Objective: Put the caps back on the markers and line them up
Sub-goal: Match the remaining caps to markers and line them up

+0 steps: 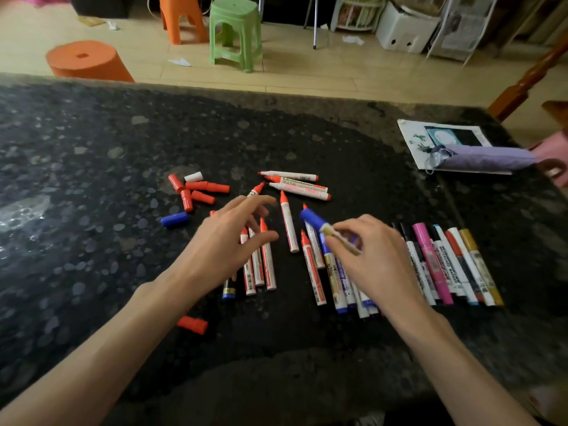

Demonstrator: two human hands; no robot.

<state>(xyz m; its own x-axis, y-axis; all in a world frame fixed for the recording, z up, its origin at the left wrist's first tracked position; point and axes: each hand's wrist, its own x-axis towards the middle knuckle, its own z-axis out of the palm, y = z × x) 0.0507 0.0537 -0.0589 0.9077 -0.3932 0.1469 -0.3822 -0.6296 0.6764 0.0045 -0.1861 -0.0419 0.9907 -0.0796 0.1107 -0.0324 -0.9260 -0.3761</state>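
Observation:
Several uncapped red-tipped white markers [289,226] lie scattered on the dark stone table [92,167]. My right hand [372,259] pinches a blue-capped marker [316,221] and holds it just above the others. My left hand [227,241] hovers open with spread fingers over a small bunch of red markers [266,262]. A row of capped markers [445,262] lies side by side at the right. Loose red caps [199,192], a white cap [193,176] and a blue cap [174,219] lie at the left. One more red cap [193,325] sits near my left forearm.
A printed sheet [412,139] with a folded purple umbrella [482,158] on it lies at the table's far right. Beyond the table stand orange stools [89,61] and a green stool [235,32] on the floor. A wooden chair post [528,78] rises at the right.

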